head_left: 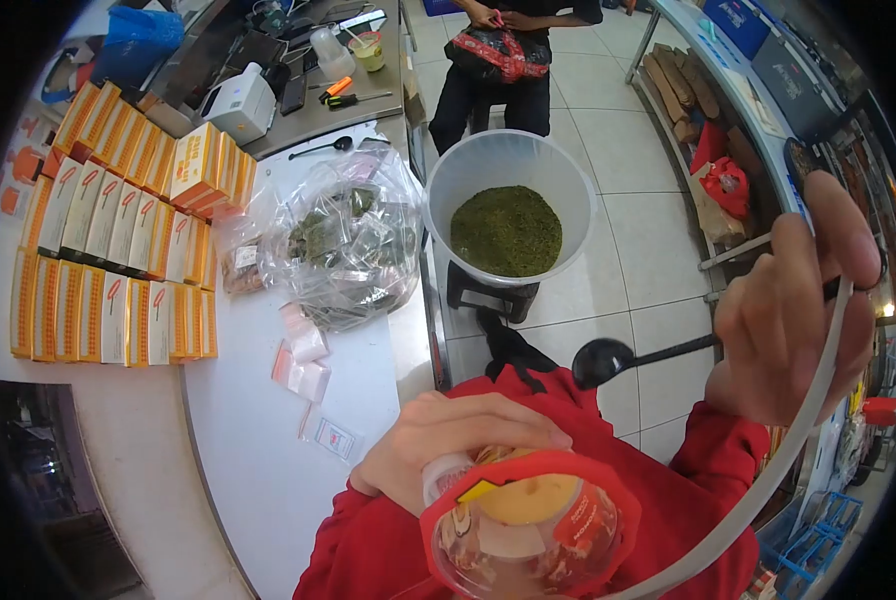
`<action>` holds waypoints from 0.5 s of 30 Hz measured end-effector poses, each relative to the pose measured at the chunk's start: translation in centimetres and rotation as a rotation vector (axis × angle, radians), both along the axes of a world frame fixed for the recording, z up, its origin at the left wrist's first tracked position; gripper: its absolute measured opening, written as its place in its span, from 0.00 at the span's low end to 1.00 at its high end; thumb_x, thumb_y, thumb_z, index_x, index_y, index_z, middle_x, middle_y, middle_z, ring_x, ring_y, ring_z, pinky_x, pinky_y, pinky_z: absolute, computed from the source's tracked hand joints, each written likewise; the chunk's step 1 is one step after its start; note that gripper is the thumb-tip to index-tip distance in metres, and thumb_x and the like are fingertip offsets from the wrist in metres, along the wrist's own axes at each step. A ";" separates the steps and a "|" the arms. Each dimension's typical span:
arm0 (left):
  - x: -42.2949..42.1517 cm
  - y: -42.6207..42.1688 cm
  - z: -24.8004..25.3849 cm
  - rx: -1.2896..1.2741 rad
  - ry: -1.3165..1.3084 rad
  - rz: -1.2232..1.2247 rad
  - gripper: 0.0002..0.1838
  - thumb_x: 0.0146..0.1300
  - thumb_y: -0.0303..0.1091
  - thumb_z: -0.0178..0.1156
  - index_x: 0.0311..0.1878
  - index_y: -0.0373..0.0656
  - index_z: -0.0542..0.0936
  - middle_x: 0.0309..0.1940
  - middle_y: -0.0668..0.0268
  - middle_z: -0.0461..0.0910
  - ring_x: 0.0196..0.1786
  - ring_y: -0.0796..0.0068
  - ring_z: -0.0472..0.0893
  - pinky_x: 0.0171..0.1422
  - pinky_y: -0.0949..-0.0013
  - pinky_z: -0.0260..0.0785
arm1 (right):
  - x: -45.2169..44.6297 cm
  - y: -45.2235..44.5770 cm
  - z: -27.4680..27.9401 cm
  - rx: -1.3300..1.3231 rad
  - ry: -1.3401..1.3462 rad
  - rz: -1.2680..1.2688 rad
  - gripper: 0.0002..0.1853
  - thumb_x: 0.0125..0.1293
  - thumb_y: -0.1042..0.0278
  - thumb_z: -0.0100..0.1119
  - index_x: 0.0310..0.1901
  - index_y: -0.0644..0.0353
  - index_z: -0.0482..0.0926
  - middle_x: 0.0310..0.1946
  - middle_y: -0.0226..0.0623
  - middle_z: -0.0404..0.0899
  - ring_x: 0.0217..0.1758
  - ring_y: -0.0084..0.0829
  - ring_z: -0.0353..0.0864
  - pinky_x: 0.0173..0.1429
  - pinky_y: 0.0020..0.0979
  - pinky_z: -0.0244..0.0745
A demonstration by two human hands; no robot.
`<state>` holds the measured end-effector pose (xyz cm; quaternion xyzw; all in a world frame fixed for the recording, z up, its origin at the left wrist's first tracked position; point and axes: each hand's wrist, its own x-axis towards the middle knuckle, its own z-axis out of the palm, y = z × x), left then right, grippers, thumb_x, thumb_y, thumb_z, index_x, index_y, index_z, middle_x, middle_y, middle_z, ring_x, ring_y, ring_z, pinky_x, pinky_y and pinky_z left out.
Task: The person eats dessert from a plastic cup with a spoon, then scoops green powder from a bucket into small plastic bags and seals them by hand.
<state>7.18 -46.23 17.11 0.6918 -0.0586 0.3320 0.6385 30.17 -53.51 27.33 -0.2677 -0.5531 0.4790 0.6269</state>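
Observation:
My left hand (458,430) is wrapped round a clear plastic cup (528,530) with a red rim and printed lettering, held low before my red-sleeved body. Something yellowish shows in the cup. Off to the right, my raised right hand (793,310) grips the handle of a black spoon (603,362), its bowl pointing left. A pale curved strip (783,485) passes in front of this hand and runs down to the bottom edge. Beyond both hands stands a translucent tub (578,170) with green-brown ground powder (508,230) in it.
On the white table (238,420) lie a large clear bag (353,245) of small packets and several loose sachets (303,375). Orange and white boxes (118,230) line the left. Across the tub, another person (488,90) holds a black-and-red bundle (498,55). Shelving (683,120) stands at right.

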 end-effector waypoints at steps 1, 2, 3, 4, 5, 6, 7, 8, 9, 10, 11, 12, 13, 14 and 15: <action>0.1 0.0 -0.1 0.015 -0.002 0.017 0.24 0.48 0.37 0.67 0.44 0.29 0.75 0.41 0.51 0.78 0.40 0.60 0.82 0.40 0.69 0.76 | 1.0 -0.4 0.0 -0.064 -0.003 0.018 0.09 0.67 0.65 0.49 0.44 0.49 0.61 0.23 0.29 0.75 0.10 0.16 0.69 0.13 0.15 0.53; 0.2 0.1 -0.2 0.030 -0.005 0.034 0.25 0.46 0.37 0.68 0.44 0.29 0.75 0.41 0.51 0.78 0.40 0.60 0.82 0.41 0.68 0.75 | 1.4 -0.5 0.0 -0.100 -0.002 0.031 0.08 0.67 0.65 0.49 0.44 0.49 0.61 0.23 0.29 0.74 0.10 0.15 0.68 0.14 0.15 0.53; 0.2 0.2 -0.3 0.040 -0.006 0.041 0.26 0.45 0.37 0.69 0.44 0.29 0.75 0.41 0.51 0.78 0.41 0.60 0.82 0.41 0.68 0.75 | 1.6 -0.4 0.0 -0.137 -0.002 0.045 0.08 0.68 0.66 0.48 0.44 0.49 0.60 0.22 0.28 0.72 0.10 0.15 0.67 0.15 0.15 0.52; 0.3 0.2 -0.3 0.044 0.004 0.056 0.27 0.44 0.37 0.69 0.45 0.29 0.75 0.41 0.51 0.78 0.41 0.60 0.82 0.42 0.68 0.75 | 1.9 -0.3 0.1 -0.174 -0.001 0.058 0.08 0.68 0.66 0.48 0.43 0.49 0.60 0.21 0.28 0.71 0.10 0.14 0.65 0.15 0.15 0.52; 0.4 0.3 -0.2 0.050 0.015 0.067 0.27 0.43 0.37 0.70 0.45 0.29 0.75 0.41 0.52 0.78 0.41 0.60 0.81 0.42 0.68 0.75 | 1.3 -0.2 -0.3 -0.104 0.092 -0.090 0.08 0.68 0.67 0.48 0.43 0.49 0.60 0.20 0.27 0.69 0.10 0.13 0.64 0.16 0.15 0.51; 0.5 0.5 -0.2 0.054 0.026 0.078 0.28 0.41 0.37 0.70 0.45 0.30 0.75 0.41 0.52 0.78 0.41 0.61 0.81 0.42 0.68 0.75 | 1.0 -0.2 -0.6 -0.092 0.133 -0.179 0.09 0.67 0.68 0.49 0.42 0.50 0.59 0.20 0.27 0.67 0.11 0.13 0.63 0.16 0.15 0.50; 0.7 0.6 -0.2 0.056 0.043 0.093 0.29 0.40 0.37 0.71 0.45 0.30 0.75 0.41 0.52 0.78 0.41 0.61 0.81 0.43 0.68 0.75 | 0.8 -0.2 -1.0 -0.080 0.170 -0.271 0.09 0.66 0.68 0.50 0.41 0.50 0.59 0.19 0.26 0.66 0.11 0.13 0.62 0.17 0.14 0.50; 0.8 0.8 -0.2 0.059 0.060 0.114 0.29 0.39 0.37 0.71 0.45 0.30 0.75 0.41 0.52 0.78 0.41 0.61 0.81 0.43 0.68 0.74 | 0.5 -0.2 -1.3 -0.069 0.204 -0.364 0.10 0.65 0.69 0.51 0.41 0.51 0.59 0.19 0.25 0.64 0.11 0.13 0.60 0.17 0.14 0.49; 0.9 0.9 -0.1 0.060 0.086 0.134 0.30 0.38 0.36 0.72 0.45 0.30 0.75 0.41 0.52 0.78 0.41 0.61 0.81 0.43 0.68 0.74 | 0.6 0.1 -2.2 0.100 0.011 -0.417 0.08 0.65 0.67 0.52 0.40 0.54 0.64 0.21 0.30 0.70 0.13 0.14 0.64 0.17 0.12 0.53; 0.9 1.1 -0.1 0.061 0.119 0.161 0.31 0.37 0.36 0.72 0.45 0.30 0.75 0.41 0.53 0.78 0.42 0.61 0.81 0.44 0.68 0.74 | 0.5 -0.2 -2.2 0.169 -0.119 -0.390 0.06 0.63 0.67 0.53 0.38 0.56 0.68 0.25 0.34 0.74 0.14 0.16 0.66 0.17 0.13 0.56; 0.8 1.2 0.0 0.058 0.160 0.193 0.32 0.35 0.36 0.73 0.46 0.31 0.75 0.41 0.53 0.78 0.42 0.61 0.81 0.44 0.68 0.74 | 0.3 -0.4 -2.2 0.245 -0.241 -0.364 0.05 0.61 0.68 0.54 0.36 0.58 0.72 0.28 0.38 0.78 0.15 0.17 0.69 0.17 0.13 0.59; 0.6 1.3 0.1 0.054 0.205 0.229 0.32 0.34 0.36 0.73 0.46 0.31 0.75 0.41 0.53 0.78 0.42 0.61 0.81 0.44 0.68 0.74 | 0.5 -0.5 -1.6 0.278 -0.380 -0.234 0.03 0.59 0.70 0.56 0.34 0.58 0.75 0.30 0.41 0.79 0.16 0.18 0.70 0.17 0.14 0.60; 0.5 1.4 0.0 0.045 0.250 0.264 0.33 0.33 0.36 0.74 0.46 0.31 0.75 0.41 0.53 0.78 0.42 0.62 0.81 0.45 0.68 0.74 | 0.6 -0.6 -0.9 0.317 -0.513 -0.100 0.03 0.56 0.72 0.58 0.32 0.59 0.77 0.33 0.43 0.80 0.17 0.19 0.71 0.18 0.15 0.60; 0.4 1.6 0.0 0.035 0.287 0.296 0.34 0.32 0.36 0.74 0.46 0.31 0.75 0.41 0.53 0.78 0.42 0.62 0.81 0.45 0.68 0.73 | 0.5 -0.4 -0.9 0.380 -0.642 -0.046 0.05 0.52 0.73 0.58 0.32 0.58 0.79 0.33 0.43 0.80 0.17 0.20 0.71 0.18 0.16 0.60; 0.4 1.8 -0.2 0.025 0.316 0.323 0.35 0.31 0.36 0.75 0.46 0.31 0.75 0.41 0.54 0.78 0.42 0.62 0.81 0.45 0.68 0.73 | 0.3 -0.2 -0.8 0.452 -0.762 0.011 0.08 0.49 0.73 0.59 0.33 0.58 0.81 0.33 0.43 0.80 0.17 0.20 0.72 0.18 0.17 0.59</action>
